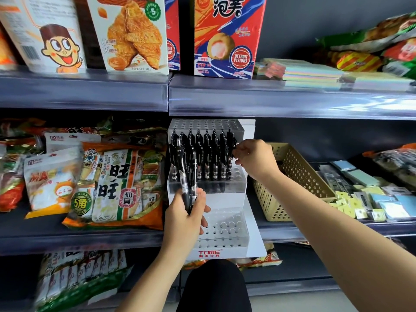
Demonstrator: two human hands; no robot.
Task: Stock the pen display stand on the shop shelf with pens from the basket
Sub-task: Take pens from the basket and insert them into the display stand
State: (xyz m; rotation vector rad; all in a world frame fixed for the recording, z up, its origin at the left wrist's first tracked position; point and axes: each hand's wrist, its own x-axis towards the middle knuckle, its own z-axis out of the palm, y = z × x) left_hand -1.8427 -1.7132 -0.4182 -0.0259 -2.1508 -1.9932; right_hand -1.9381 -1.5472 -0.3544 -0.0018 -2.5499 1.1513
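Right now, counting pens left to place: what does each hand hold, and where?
The left hand grips a bunch of black pens by their lower barrels; the right hand pinches one pen in the display stand near its clip.

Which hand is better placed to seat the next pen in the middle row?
The right hand: it pinches a pen beside the row's free holes; the left hand grips the spare pens.
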